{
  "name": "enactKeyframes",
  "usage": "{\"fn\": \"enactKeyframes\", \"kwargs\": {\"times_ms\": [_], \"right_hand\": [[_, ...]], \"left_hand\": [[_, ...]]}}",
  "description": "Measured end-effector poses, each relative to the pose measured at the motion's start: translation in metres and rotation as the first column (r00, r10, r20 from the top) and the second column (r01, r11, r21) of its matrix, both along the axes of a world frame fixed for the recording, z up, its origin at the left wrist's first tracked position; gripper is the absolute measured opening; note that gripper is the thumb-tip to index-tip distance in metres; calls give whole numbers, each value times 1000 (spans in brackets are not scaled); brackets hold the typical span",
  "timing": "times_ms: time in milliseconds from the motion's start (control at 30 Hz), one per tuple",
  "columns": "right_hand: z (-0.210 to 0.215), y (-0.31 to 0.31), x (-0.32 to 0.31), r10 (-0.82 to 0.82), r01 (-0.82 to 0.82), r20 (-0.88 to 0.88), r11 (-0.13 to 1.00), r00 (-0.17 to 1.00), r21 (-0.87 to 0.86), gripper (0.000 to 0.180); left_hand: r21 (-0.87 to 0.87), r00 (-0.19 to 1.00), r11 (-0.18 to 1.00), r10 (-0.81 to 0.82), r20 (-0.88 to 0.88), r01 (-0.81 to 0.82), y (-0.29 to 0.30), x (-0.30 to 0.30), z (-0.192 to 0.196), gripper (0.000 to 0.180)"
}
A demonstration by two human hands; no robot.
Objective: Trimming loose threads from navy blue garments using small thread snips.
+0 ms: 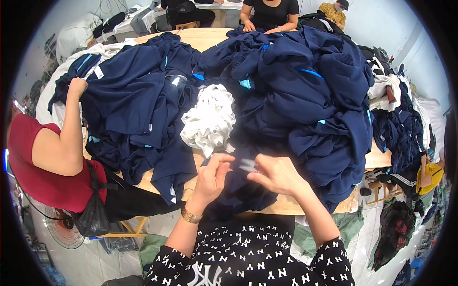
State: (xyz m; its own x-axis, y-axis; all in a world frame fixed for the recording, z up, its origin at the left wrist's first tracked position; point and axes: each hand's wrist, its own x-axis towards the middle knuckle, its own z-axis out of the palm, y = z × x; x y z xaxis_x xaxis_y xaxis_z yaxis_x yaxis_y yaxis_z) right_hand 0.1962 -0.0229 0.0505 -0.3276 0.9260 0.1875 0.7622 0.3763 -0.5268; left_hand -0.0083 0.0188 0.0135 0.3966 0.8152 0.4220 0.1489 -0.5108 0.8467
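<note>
Left hand, centre of frame, just below the white bundle: fingers curled, thumb and forefinger bent close together; any hold on a thread or strip impossible to tell.

Right hand, right of centre: thumb and fingers drawn into a pinch on a small pale item, motion-blurred, kind uncertain.

Below both hands, lower centre: dark navy cloth, lying over the table's near edge.

Above the left hand: white bundle of loose, tangled strips, set between two navy heaps.

Right of centre: large garment heap, navy with light-blue accents. Left of centre: second garment heap, flatter, navy, with white tags.

Beneath: pale wooden table.

Left edge: co-worker in red, one hand on the left heap. Top centre: co-worker in black, hands at navy cloth.

Stage, as judged: small item in hand, not yet set down; much navy clothing and white strip left in heaps; finished and unfinished pieces indistinguishable, share done therefore uncertain.
</note>
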Motion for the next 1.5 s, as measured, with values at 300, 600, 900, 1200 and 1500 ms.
{"fn": "enactKeyframes", "kwargs": {"times_ms": [300,600,900,1200,1500], "right_hand": [[-39,5,-21,-217,111,-599,972,771,-209,32],[-58,1,-26,-275,327,-753,941,598,-84,29],[-64,-1,-42,-275,209,-904,954,327,-215,26],[-33,3,-43,-81,266,-607,938,791,221,26],[-37,2,-21,-316,372,-900,908,300,-195,24]], "left_hand": [[-220,995,973,-84,-44,72,11,4,-2,26],[-423,971,877,-237,30,227,9,1,-14,22],[-531,935,770,-277,221,354,11,-2,-2,19],[-364,979,915,-200,-37,174,11,0,2,27],[-339,978,921,-207,-15,190,12,-2,8,30]]}}
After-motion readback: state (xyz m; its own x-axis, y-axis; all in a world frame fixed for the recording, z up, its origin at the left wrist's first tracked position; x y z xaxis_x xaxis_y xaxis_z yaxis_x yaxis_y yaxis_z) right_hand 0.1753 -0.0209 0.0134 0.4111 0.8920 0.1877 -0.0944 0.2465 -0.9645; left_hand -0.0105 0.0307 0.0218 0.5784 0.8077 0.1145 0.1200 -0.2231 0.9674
